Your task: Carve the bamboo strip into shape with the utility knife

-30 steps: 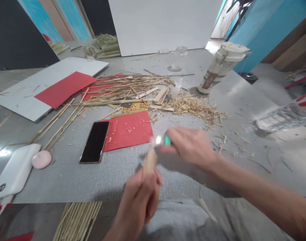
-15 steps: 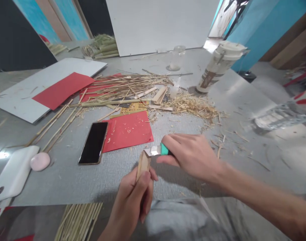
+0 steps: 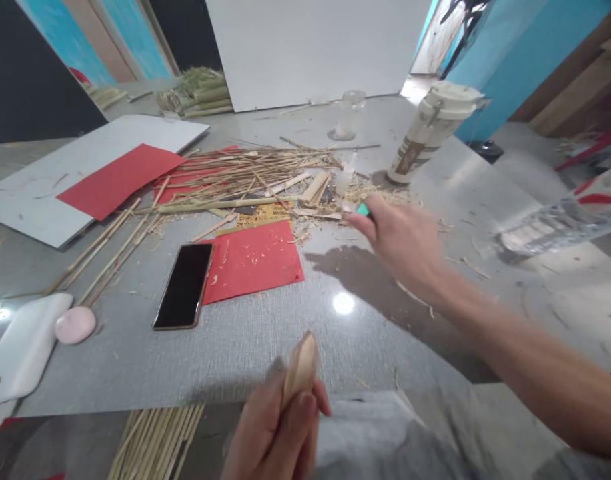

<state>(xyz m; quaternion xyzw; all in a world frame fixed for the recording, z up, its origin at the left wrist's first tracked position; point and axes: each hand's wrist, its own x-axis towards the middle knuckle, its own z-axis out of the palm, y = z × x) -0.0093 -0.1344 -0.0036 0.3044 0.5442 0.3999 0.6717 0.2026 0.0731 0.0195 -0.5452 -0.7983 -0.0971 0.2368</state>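
Near the table's front edge my left hand [image 3: 285, 427] is closed round a short flat piece of split bamboo [image 3: 302, 365], whose trimmed end points up and away from me. My right hand [image 3: 408, 243] is raised over the table, its fingers wrapped round a utility knife [image 3: 363, 210]. Only the knife's green part shows clearly; its blade is blurred and its handle hidden in the fist. Behind that hand lies a heap of straw-like shavings [image 3: 380, 192]. Red paper [image 3: 255, 260] sprinkled with chips lies between the hands and a black phone [image 3: 184, 287].
Thin dry stalks [image 3: 245, 167] are piled at the back. A tall white canister [image 3: 425, 137] and a clear jar [image 3: 346, 115] stand behind. At right lies a plastic bottle [image 3: 545, 230]; at left, a white power bank [image 3: 28, 347]. A bundle of sticks [image 3: 155, 443] is below the table edge.
My right hand has swung the knife forward and to the right, off the bamboo piece. My left hand has drawn the piece closer to me and slightly right.
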